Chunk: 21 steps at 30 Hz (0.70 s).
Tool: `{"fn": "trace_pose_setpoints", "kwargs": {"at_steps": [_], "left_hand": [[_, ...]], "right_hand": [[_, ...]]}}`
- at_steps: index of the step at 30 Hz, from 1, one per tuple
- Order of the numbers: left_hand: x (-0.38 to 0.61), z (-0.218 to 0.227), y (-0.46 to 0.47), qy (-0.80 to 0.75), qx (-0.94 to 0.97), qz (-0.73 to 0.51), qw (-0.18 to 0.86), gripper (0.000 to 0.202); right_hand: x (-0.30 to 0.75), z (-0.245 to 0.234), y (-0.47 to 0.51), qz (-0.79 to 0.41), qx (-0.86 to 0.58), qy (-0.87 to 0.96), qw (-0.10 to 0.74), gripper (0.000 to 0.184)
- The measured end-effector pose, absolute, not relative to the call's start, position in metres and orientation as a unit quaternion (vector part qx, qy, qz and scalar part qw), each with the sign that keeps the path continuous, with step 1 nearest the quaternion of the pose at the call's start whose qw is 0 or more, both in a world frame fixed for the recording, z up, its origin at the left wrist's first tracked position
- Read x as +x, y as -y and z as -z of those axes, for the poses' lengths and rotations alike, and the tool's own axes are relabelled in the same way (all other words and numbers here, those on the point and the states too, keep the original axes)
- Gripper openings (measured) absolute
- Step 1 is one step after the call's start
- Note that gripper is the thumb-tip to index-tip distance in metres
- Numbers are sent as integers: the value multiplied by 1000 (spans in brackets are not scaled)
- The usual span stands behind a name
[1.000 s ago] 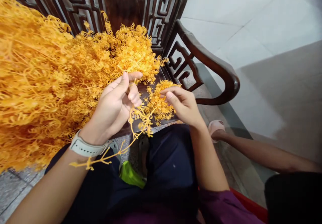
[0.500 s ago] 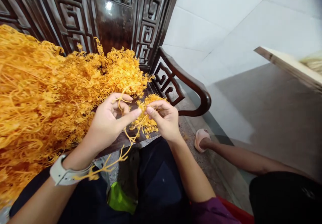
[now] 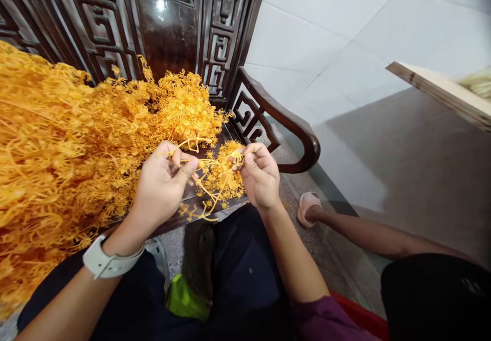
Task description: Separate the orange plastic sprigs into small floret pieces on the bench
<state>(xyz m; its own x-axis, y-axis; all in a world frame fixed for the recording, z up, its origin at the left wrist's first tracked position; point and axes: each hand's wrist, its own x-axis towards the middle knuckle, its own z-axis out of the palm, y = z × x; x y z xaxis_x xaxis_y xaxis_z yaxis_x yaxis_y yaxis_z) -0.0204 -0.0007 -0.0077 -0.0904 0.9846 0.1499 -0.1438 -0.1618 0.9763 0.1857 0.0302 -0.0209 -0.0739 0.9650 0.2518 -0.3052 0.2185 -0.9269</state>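
An orange branching sprig [image 3: 211, 177], thin-stemmed with small frilly tips, stretches between my two hands just above the edge of a dark wooden seat. My left hand [image 3: 163, 185], with a pale watch on the wrist, is closed in a pinch on the sprig's left stems. My right hand [image 3: 259, 175] is closed on its right end, fingers curled around the tips. A big heap of the same orange sprigs [image 3: 65, 146] covers the seat to the left, touching my left hand.
The carved dark wooden bench has a back panel [image 3: 169, 29] and a curved armrest [image 3: 284, 121] right of my hands. Another person's leg [image 3: 368, 236] in a pink slipper [image 3: 307, 205] stretches over the floor at right. A wooden board edge [image 3: 441, 93] juts in at upper right.
The sprig's long trailing stem has been drawn up from my lap to between my hands. Both hands closed tighter on it and shifted slightly. The view rose a little.
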Motion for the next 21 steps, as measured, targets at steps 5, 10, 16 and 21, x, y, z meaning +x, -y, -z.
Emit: {"fn": "trace_pose_setpoints", "kwargs": {"at_steps": [5,10,16,21], "left_hand": [[-21,1,1,-423,438,-628,484,38],[-37,-7,-4,-311,176,-657,664,35],[-44,-11,-1,-234,140,-690,670,26],[-38,-13,0,-258,202,-692,643,40]], "right_hand": [[192,24,-32,-569,-350,512,540,28],[205,28,-33,-527,-333,535,570,24],[223,32,-41,-485,-410,653,412,26],[214,35,-36,-436,-396,748,306,23]]}}
